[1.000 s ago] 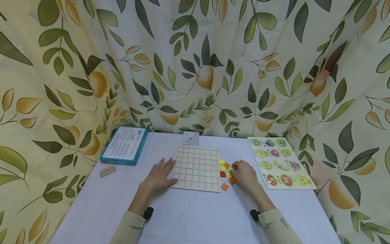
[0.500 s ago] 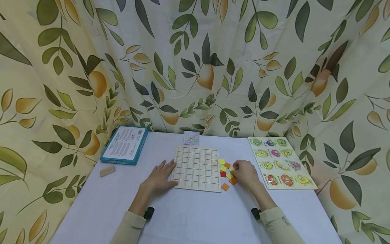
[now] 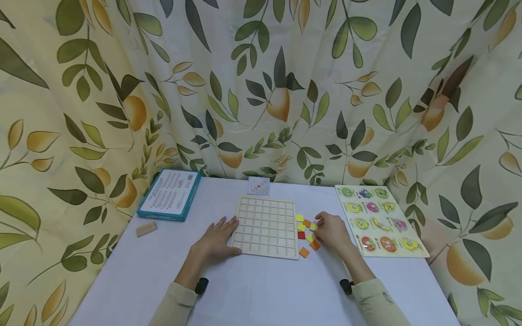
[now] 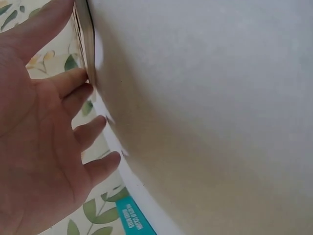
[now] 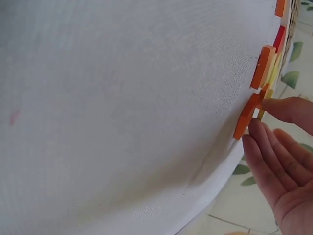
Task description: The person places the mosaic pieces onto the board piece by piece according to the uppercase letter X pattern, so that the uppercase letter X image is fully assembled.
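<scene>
A pale wooden grid board [image 3: 267,226] lies flat on the white table. My left hand [image 3: 216,237] rests at the board's left edge with its fingers spread, and in the left wrist view the fingertips and thumb reach the board's side. To the right of the board are several small square tiles, among them a red tile [image 3: 301,235], a yellow tile [image 3: 310,237] and a loose orange tile [image 3: 304,253]. At their right side my right hand [image 3: 332,231] pinches an orange tile [image 5: 247,116] between thumb and fingers, seen in the right wrist view and hidden in the head view.
A small pattern card [image 3: 258,186] lies behind the board. At the back left is a teal box [image 3: 169,194], with a small wooden block [image 3: 146,229] in front of it. A fruit picture board [image 3: 381,222] lies on the right. A patterned curtain [image 3: 244,90] hangs behind the table.
The right hand's fingers have drawn slightly back to the right, leaving more of the yellow tiles visible. The left hand stays at the board's edge. The head view has shifted a little.
</scene>
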`<move>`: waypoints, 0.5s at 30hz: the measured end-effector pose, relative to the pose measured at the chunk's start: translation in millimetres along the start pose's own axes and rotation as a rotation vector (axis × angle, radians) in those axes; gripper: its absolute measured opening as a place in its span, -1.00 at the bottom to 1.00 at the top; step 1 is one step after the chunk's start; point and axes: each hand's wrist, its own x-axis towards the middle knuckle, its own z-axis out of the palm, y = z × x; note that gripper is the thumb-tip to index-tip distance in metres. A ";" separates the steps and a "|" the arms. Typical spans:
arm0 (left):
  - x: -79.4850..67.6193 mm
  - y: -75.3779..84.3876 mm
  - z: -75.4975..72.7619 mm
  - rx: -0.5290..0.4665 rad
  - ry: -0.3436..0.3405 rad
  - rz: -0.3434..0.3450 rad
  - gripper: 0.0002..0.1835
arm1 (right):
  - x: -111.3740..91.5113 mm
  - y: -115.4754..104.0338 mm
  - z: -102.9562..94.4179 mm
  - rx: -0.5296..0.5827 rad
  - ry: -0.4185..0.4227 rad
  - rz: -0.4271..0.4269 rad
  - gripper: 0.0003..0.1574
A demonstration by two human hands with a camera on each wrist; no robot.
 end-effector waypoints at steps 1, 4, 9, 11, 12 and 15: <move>-0.8 0.6 -0.4 0.002 0.002 -0.003 0.05 | 0.5 -0.2 0.6 0.007 0.002 -0.006 -0.50; -2.6 2.2 -2.3 0.027 0.006 -0.015 0.05 | 1.9 -1.8 1.7 0.023 0.017 -0.027 -0.46; -2.6 3.4 -2.1 0.064 0.019 -0.005 0.05 | 2.8 -9.3 0.8 0.055 0.046 -0.053 -0.41; -1.3 3.4 -0.2 0.072 0.026 0.000 0.06 | 3.6 -13.2 0.0 0.061 0.055 -0.056 -0.41; -0.5 3.4 1.0 0.082 0.029 0.000 0.06 | 4.1 -15.5 -0.5 0.067 0.056 -0.057 -0.41; 1.2 3.9 4.6 0.108 0.036 -0.009 0.08 | 7.0 -22.5 -0.5 0.080 0.059 -0.073 -0.41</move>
